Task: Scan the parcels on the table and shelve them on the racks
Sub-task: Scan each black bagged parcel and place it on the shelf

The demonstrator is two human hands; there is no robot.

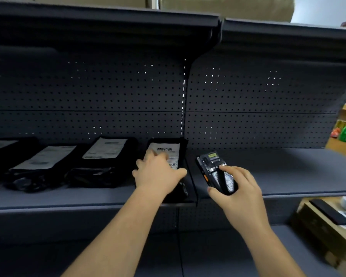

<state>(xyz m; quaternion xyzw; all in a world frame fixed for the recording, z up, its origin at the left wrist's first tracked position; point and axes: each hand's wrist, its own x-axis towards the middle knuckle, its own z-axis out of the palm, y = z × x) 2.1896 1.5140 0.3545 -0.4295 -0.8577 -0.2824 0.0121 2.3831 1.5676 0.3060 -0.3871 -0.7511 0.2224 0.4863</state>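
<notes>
Your parcel (165,149) is a black poly mailer with a white barcode label facing up. It lies at the right end of the shelf (88,198), tight beside the upright (183,96) that splits the two bays, its far end near the back panel and its near end at the front edge. Judge it soft and light: the film looks slick and crumpled, so it will likely sag and slide rather than hold a shape. If you shift it, take it flat from above or by a long side, not by the loose bag end near the front edge. Your left hand (158,172) lies palm-down on it, fingers stretched forward over the label and a little blurred, thumb out toward the parcel's right side; nothing shows them curled round it. That forearm reaches straight in from below. Your right hand (240,194) grips the scanner (216,168) from the side, thumb under, forefinger on the keys, its screen end aimed at the back panel over the right bay. Three more parcels (105,148) lie in a row along the shelf to the left.
</notes>
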